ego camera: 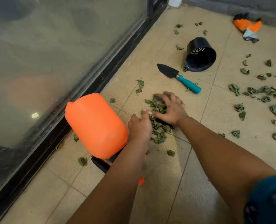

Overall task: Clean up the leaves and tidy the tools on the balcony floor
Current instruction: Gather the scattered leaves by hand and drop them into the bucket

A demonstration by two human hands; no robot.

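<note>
A person is crouching over a tiled balcony floor [174,183], gathering dried green leaves by hand. The right hand [170,109] is lying spread over the top of a leaf pile [158,122], fingers straight and relaxed, pressing the leaves down and raking them inward. The left hand [140,125] is coming in from the near side of the same pile, its fingers loosely curled at the leaves; whether it is pinching any is hard to tell from this angle. An orange plastic jug [95,125] is lying on its side just beside the left wrist, near the glass sliding door [53,54]. Beyond the pile, a trowel [179,77] with a teal handle is resting on the floor, and a black plant pot [200,54] is lying tipped over near it. Many scattered leaves [261,92] are still strewn well apart to the right, and orange gloves [247,25] are bundled in the far corner. To do this step well, both hands should probably be cupping toward each other, keeping low against the tiles, so brittle leaves are not crumbling or slipping out between them.
</note>
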